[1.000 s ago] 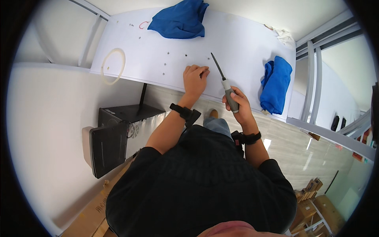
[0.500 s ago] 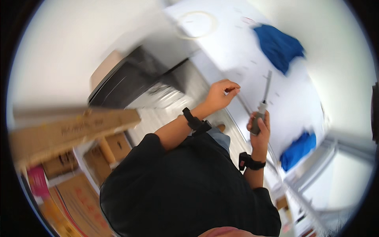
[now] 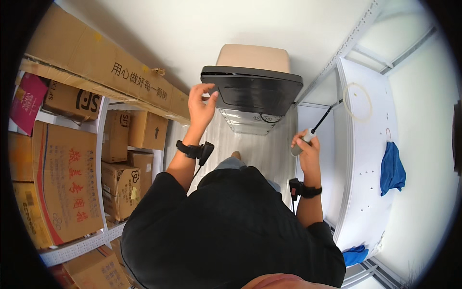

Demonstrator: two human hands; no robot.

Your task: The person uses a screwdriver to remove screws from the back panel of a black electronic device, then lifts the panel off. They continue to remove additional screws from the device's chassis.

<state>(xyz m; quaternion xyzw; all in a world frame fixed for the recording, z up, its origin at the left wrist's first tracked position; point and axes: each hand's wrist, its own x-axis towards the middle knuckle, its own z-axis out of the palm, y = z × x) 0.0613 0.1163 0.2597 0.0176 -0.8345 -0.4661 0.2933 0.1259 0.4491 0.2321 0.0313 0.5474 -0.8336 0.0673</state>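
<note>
My right hand is wrapped round the grey handle of a screwdriver, whose long, dark shaft points away and to the right, over the edge of the white shelf. To the left, my left hand is raised with curved fingers and the thumb apart; nothing shows in it. It is nearest to the black-lidded bin, overlapping the lid's left side in view; whether it touches cannot be told. Several small screws lie scattered on the shelf, near a blue cloth.
A cream-coloured ring lies at the shelf's far end, and another blue cloth at its near end. Cardboard boxes fill the rack on the left, with a long carton across its top. Metal uprights stand far right.
The view has swung to the right, bringing the bin straight ahead and the shelf along my right side. My left hand's fingers have spread from a near-pinch. The screwdriver stays in my right hand.
</note>
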